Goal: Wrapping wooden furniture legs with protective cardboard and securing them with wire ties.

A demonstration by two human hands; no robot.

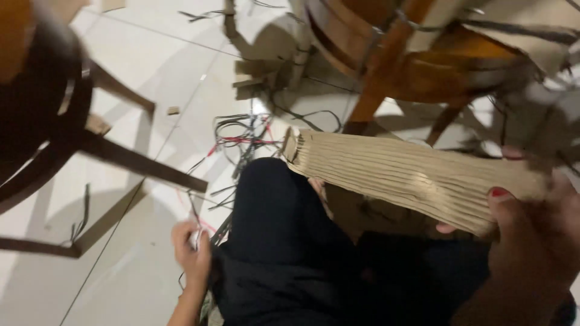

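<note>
Right hand [534, 241] pinches one end of the ribbed cardboard strip [399, 175], thumb on top, so it spans level over the dark-clad lap, while left hand [192, 253] closes on thin wires [241, 136] (blurred) low by the floor [139, 90].

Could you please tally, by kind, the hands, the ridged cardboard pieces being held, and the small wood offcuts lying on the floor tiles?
Hands: 2, left hand and right hand
Ridged cardboard piece: 1
Small wood offcuts: 2, larger and smaller
Total: 5
</note>
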